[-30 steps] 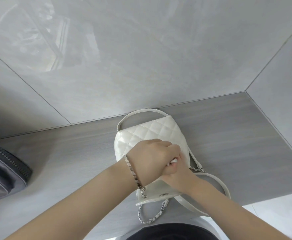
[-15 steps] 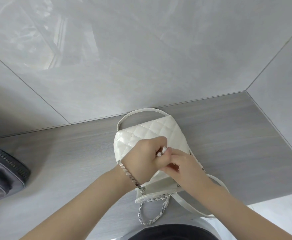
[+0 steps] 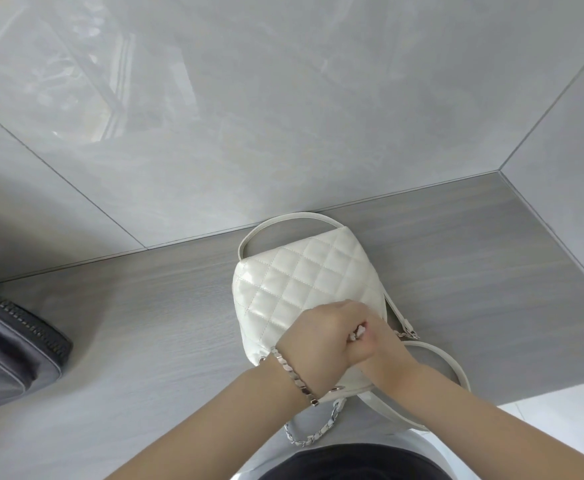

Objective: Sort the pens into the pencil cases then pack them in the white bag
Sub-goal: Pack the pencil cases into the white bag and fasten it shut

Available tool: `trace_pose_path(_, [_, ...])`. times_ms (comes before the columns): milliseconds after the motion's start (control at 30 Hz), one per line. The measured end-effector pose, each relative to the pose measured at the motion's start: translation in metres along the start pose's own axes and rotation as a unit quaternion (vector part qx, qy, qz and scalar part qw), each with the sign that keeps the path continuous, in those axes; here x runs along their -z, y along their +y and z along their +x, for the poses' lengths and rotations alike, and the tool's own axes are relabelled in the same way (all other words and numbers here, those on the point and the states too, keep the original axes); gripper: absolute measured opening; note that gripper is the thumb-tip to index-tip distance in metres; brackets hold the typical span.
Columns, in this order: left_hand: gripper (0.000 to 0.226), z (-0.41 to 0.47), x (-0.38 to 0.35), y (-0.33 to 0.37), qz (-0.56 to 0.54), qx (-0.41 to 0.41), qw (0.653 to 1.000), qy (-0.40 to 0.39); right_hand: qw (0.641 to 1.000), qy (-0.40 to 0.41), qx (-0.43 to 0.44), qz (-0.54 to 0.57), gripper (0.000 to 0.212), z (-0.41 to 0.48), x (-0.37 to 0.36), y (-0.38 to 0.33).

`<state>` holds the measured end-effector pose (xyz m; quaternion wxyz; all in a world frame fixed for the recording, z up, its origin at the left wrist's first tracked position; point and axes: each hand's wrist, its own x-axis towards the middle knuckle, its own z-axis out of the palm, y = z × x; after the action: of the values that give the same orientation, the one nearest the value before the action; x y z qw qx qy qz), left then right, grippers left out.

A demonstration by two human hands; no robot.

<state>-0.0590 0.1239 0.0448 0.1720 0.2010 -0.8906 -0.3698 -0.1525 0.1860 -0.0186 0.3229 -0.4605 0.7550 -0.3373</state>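
The white quilted bag [image 3: 304, 282] lies on the grey table, its looped handle toward the wall. Both hands meet at its near end. My left hand [image 3: 321, 337], with a metal bracelet on the wrist, is curled over the bag's top edge. My right hand [image 3: 380, 351] sits just beside and partly under it, fingers curled too. Between the fingers of the two hands a small white piece of the bag [image 3: 358, 332] is pinched. No pens or pencil cases show; the bag's opening is hidden by my hands.
A dark grey zippered case [image 3: 13, 344] lies at the left edge of the table. The bag's chain strap [image 3: 311, 434] hangs over the near table edge, and a white strap [image 3: 451, 368] loops to the right. A glossy tiled wall rises behind the bag.
Both hands have slid a little toward me and to the right along the bag's near end, drawing the small white piece with them. The bag itself stays put.
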Motion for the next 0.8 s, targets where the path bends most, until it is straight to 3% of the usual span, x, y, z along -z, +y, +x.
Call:
trace_pose_path(67, [0.023,-0.006,0.004,-0.003,-0.053,0.053,0.997,0.009,0.999,-0.025,0.005,0.036,0.006,-0.003,0.002,0.001])
trace_pose_path(167, [0.044,-0.012,0.023,-0.013,-0.061,0.076,0.995,0.031,0.998,-0.037,0.048,0.036,0.005,-0.008,0.009,0.000])
trace_pose_path(267, [0.030,-0.017,0.049,-0.032,-0.084,0.133,0.987,0.019,0.997,-0.049,0.030,0.057,0.003,-0.008,0.021,-0.003])
trace_pose_path(467, [0.033,-0.027,0.049,-0.088,-0.033,0.282,0.958,0.037,0.998,-0.050,-0.009,0.049,0.005,0.001,0.019,-0.001])
trace_pose_path(567, [0.027,-0.020,0.035,-0.092,0.136,0.259,0.955,0.053,0.995,-0.017,-0.070,0.070,0.013,0.011,0.014,-0.002])
trace_pose_path(667, [0.047,-0.009,0.019,-0.084,0.365,0.142,0.916,0.086,0.996,0.001,-0.082,0.026,0.014,0.016,0.011,-0.003])
trace_pose_path(733, [0.044,-0.003,0.007,-0.073,0.339,0.068,0.936,0.066,0.993,-0.002,-0.069,-0.101,0.018,0.016,0.013,-0.005])
trace_pose_path(800, [0.029,0.001,-0.001,-0.063,0.185,0.085,0.979,-0.007,0.988,-0.001,-0.052,-0.143,0.018,0.014,0.015,-0.008])
